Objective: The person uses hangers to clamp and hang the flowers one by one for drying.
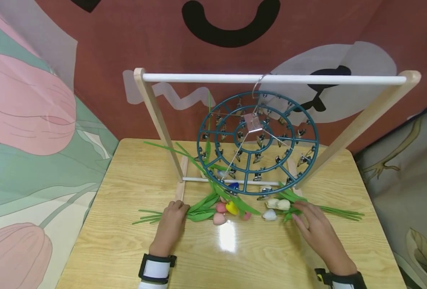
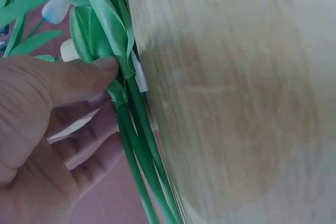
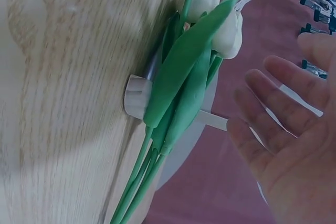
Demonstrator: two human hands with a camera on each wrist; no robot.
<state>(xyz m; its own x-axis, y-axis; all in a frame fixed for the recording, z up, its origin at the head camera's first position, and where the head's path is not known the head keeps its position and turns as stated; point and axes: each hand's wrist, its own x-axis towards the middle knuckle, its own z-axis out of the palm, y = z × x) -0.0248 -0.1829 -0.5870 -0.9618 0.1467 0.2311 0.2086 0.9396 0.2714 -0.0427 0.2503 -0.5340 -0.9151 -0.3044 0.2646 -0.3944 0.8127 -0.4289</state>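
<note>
On the left of the wooden table, my left hand [image 1: 170, 226] holds the green stems of a tulip bunch; its pink heads [image 1: 219, 218] point right. The left wrist view shows the thumb [image 2: 79, 80] and fingers around the stems [image 2: 139, 145], by the leaf bases. My right hand [image 1: 316, 230] is beside a bunch of white tulips [image 1: 283, 204]. Seen from the right wrist, that hand [image 3: 294, 140] has its fingers spread, apart from the green leaves [image 3: 181, 87], and holds nothing. A yellow tulip [image 1: 231, 207] and a blue one [image 1: 233, 186] lie near the pink heads.
A wooden rack with a white top bar [image 1: 206, 78] stands across the table [image 1: 126, 168]. From that bar hangs a round blue-green hanger [image 1: 247, 172] with several metal clips, over the flowers between the hands. Long green leaves [image 1: 208, 148] rise at its left side.
</note>
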